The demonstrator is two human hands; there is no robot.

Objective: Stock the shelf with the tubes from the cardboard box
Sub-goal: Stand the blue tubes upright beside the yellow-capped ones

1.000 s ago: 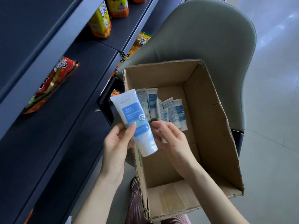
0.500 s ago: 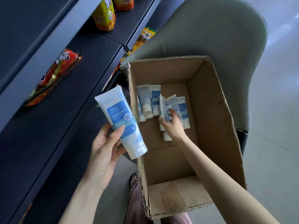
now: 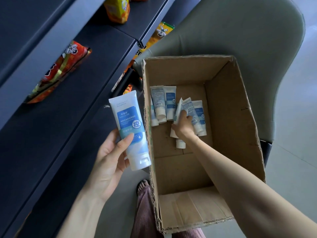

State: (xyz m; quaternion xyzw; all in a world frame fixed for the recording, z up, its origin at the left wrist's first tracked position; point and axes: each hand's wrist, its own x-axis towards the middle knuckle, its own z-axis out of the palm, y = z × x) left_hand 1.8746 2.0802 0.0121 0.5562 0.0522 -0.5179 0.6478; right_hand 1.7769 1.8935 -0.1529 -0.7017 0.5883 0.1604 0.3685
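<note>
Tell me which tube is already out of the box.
The tube gripped by the left hand, held outside the cardboard box. The other tubes lie on the box floor, where the right hand grasps one.

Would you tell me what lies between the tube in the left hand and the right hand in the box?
The head view shows the cardboard box's left wall and a few tubes lying between them.
</note>
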